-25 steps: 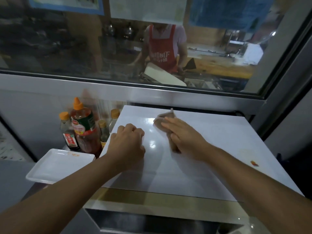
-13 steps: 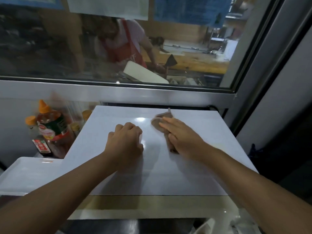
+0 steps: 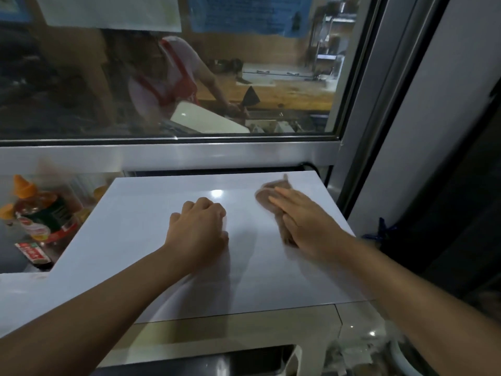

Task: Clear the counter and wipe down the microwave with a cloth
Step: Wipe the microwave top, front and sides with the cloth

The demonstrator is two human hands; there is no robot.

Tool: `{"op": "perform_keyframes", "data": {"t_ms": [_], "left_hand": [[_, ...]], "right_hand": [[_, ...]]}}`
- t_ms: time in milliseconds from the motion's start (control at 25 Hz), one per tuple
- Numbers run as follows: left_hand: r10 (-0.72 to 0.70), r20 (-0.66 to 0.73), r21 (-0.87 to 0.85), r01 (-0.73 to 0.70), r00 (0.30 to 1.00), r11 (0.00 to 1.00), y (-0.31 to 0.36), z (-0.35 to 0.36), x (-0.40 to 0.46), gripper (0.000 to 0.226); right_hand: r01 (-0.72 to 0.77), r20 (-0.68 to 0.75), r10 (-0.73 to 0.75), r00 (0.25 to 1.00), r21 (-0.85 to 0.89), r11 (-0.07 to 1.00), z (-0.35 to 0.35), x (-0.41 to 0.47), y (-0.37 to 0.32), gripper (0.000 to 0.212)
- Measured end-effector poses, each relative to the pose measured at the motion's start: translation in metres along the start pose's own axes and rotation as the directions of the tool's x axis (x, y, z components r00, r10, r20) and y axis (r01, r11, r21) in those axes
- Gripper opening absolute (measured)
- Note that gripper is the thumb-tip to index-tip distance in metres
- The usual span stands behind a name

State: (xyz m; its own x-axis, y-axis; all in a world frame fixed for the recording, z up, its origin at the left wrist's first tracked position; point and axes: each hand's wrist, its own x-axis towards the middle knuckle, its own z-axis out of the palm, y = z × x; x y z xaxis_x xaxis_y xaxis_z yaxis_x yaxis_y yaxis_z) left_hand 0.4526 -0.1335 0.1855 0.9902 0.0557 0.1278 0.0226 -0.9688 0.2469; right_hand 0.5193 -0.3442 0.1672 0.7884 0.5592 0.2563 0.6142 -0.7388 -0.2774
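On microwave (image 3: 151,240) top, far right corner: brown cloth (image 3: 267,198) pinned flat under right hand (image 3: 301,218), fingers straight, likely for broad wiping contact. Left hand (image 3: 199,229) curled, empty, knuckles down mid-top, probably bracing.

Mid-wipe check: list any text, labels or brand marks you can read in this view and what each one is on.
None can be read.
Large sauce bottle: red and green label, print blurred.
Small dark bottle: red label, print too small.
Blue notice and white sheet on the window: print blurred.
Microwave top: no marking visible.
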Motion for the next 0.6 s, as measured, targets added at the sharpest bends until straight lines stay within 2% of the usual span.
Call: {"op": "perform_keyframes", "data": {"t_ms": [120, 240, 360, 520, 600], "left_hand": [[0.081, -0.012, -0.038, -0.082, 0.997, 0.996, 0.025, 0.01, 0.007, 0.039], [0.127, -0.012, -0.058, -0.127, 0.992, 0.99, 0.041, 0.018, 0.014, 0.039], [0.11, -0.015, -0.053, -0.11, 0.994, 0.992, 0.045, 0.021, 0.019, 0.039], [0.13, 0.003, -0.062, -0.13, 0.991, 0.99, 0.055, 0.023, 0.027, 0.039], [0.15, 0.016, -0.06, -0.148, 0.989, 0.987, 0.064, 0.025, 0.035, 0.04]], "right_hand": [[0.098, -0.107, -0.093, 0.99, 0.04, 0.994, 0.0, -0.035, 0.007, 0.046], [-0.059, -0.038, 0.059, 0.998, 0.014, 0.998, -0.01, -0.002, 0.033, 0.049], [-0.194, -0.023, 0.195, 0.981, 0.057, 0.979, -0.017, 0.022, 0.049, 0.048], [-0.309, -0.138, 0.314, 0.939, 0.059, 0.949, -0.002, -0.034, 0.041, 0.045], [-0.335, -0.122, 0.346, 0.93, 0.105, 0.936, -0.004, -0.05, 0.037, 0.042]]}}
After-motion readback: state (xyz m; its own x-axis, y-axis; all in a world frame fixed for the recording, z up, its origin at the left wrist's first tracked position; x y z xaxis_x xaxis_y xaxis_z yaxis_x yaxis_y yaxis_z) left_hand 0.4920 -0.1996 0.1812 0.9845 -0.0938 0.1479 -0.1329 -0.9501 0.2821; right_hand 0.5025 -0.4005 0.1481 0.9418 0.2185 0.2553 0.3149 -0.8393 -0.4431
